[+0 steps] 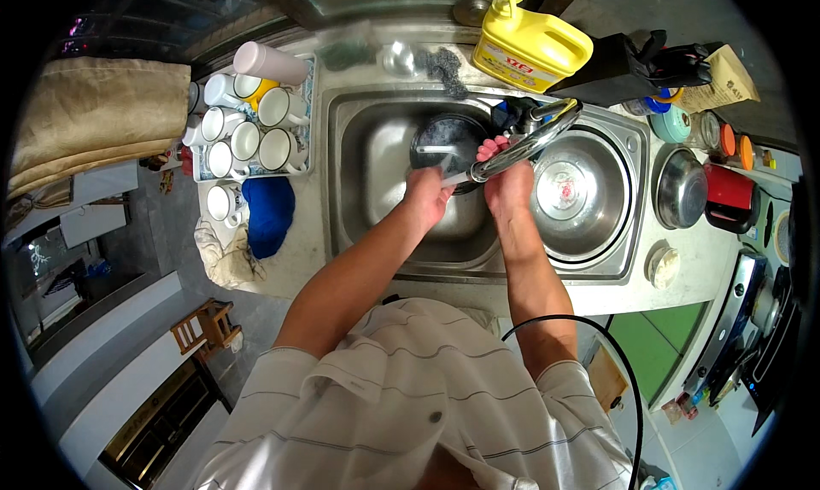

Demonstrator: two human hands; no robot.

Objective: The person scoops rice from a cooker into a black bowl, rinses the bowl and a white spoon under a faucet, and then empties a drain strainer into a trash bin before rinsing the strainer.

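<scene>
Both hands are over the left basin of a stainless steel double sink. My left hand has curled fingers beside the white nozzle of the chrome faucet; whether it grips anything is unclear. Near the divider, my right hand is partly hidden behind the faucet spout, and what its fingers hold cannot be told. Beneath the nozzle lies a dark round pan or lid with a pale bar across it. A round steel bowl fills the right basin.
A tray of enamel mugs stands left, near a blue cloth. Behind the sink are a yellow detergent jug, a dark scouring pad and a black knife block. A metal bowl and jars stand right.
</scene>
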